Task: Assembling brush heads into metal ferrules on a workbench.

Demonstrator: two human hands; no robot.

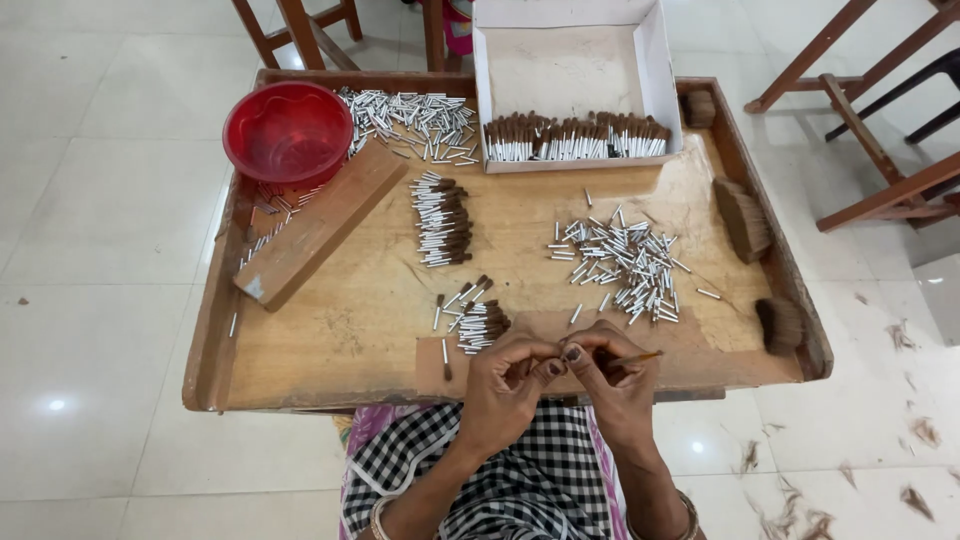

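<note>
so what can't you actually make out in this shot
- Head view: what the left hand and right hand pinch between them; fingertips cover it, only an orange stick end shows.
- Red bowl: any contents, lost in red glare.
- White box: its far end, cut by the top edge.
- Scattered metal tubes: open or filled, too small to tell.

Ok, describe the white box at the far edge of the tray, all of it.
The white box is a shallow open rectangular carton, apparently cardboard, with low upright walls and a stained floor. It sits on the far rim of the wooden tray, partly overhanging it. A row of small silver tubes with brown bristle tips lies along its near wall; the rest of its floor is bare.
</note>
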